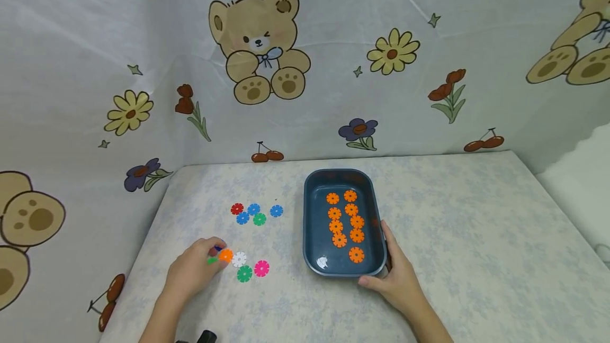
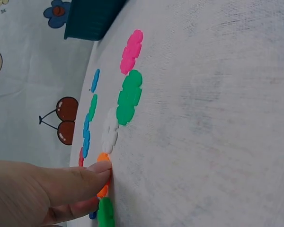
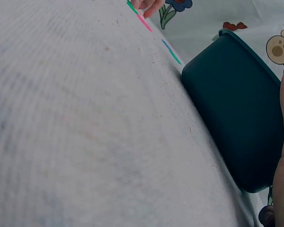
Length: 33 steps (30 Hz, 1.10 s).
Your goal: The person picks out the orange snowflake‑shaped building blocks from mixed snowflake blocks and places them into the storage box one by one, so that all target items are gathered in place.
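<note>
My left hand (image 1: 193,269) is at the left of the table, thumb and fingers pinching an orange notched plastic disc (image 1: 226,255). A dark blue disc (image 1: 218,249) shows partly under the fingers, and a green disc (image 2: 105,213) lies right beside them. A white disc (image 1: 239,259), another green disc (image 1: 244,273) and a pink disc (image 1: 261,268) lie just to the right. My right hand (image 1: 397,279) grips the near right corner of a dark blue-green tray (image 1: 314,258), thumb at the near side, fingers along the right wall. Several orange discs (image 1: 356,254) lie flat inside it.
Farther back on the table lies a group of discs: a red disc (image 1: 237,209), a green disc (image 1: 259,219) and several blue discs (image 1: 253,209). A printed cloth (image 1: 324,120) hangs behind the table (image 1: 476,237). A small black object (image 1: 207,336) shows at the bottom edge.
</note>
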Each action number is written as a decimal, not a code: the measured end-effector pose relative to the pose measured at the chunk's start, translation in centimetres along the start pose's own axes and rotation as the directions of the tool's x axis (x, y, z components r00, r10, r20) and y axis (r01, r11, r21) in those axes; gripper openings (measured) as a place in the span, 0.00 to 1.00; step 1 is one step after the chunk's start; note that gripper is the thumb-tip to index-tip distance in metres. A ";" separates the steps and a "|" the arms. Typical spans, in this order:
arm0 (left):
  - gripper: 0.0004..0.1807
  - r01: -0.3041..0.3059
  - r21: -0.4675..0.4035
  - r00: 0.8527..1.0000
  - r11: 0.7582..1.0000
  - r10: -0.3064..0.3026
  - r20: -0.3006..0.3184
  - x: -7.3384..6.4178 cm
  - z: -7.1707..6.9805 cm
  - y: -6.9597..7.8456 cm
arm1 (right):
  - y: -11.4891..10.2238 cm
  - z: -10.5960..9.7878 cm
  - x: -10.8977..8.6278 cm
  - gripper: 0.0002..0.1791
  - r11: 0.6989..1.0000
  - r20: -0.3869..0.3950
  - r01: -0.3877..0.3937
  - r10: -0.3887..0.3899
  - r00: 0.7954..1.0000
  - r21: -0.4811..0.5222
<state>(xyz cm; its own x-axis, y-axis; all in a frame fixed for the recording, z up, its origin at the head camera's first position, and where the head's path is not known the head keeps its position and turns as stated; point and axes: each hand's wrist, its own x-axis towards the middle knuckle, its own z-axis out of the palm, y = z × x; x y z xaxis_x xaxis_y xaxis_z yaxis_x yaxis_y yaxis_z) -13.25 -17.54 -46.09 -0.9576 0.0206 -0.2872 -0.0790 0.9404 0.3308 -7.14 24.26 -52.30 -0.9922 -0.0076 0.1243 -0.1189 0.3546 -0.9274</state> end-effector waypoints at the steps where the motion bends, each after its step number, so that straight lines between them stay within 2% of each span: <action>1: 0.19 -0.003 -0.008 1.000 1.000 0.003 0.003 0.0 0.1 0.0 | 0.0 0.0 0.0 0.73 1.000 0.001 0.002 -0.002 1.000 0.002; 11: 0.14 -0.053 -0.052 0.999 0.997 0.053 -0.013 0.8 0.5 -0.2 | 0.1 0.0 0.0 0.73 1.000 -0.003 0.009 -0.009 1.000 -0.010; 16: 0.16 -0.082 -0.065 0.997 0.995 0.081 -0.018 0.4 0.3 0.9 | 0.2 0.0 0.0 0.72 1.000 -0.005 0.007 -0.007 1.000 -0.015; 21: 0.15 -0.120 -0.200 0.993 0.972 0.114 -0.044 0.1 -0.5 4.2 | 0.2 -0.1 -0.1 0.73 1.000 -0.008 0.014 -0.014 1.000 -0.012; 25: 0.13 -0.163 -0.345 0.986 0.924 0.168 -0.016 -0.4 -0.9 7.6 | 0.2 0.0 -0.1 0.73 1.000 -0.007 0.015 -0.015 1.000 -0.006; 27: 0.13 -0.191 -0.413 0.978 0.891 0.211 0.003 -0.5 -0.7 9.2 | 0.2 0.0 -0.1 0.73 1.000 -0.005 0.016 -0.016 1.000 -0.004; 30: 0.12 -0.246 -0.474 0.957 0.845 0.288 0.016 -0.4 0.1 11.5 | 0.2 0.0 -0.1 0.72 1.000 -0.003 0.016 -0.016 1.000 -0.006; 33: 0.12 -0.309 -0.474 0.934 0.825 0.356 0.011 -0.3 0.9 13.4 | 0.1 0.0 -0.1 0.72 1.000 -0.008 0.012 -0.013 1.000 -0.019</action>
<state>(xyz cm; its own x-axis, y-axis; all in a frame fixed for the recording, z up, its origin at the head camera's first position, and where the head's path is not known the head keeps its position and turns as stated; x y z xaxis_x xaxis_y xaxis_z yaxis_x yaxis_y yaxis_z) -13.79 -4.63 -42.42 -0.9200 0.3576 -0.1606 0.0992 0.6086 0.7873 -7.08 24.27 -52.45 -0.9903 -0.0046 0.1388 -0.1306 0.3725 -0.9188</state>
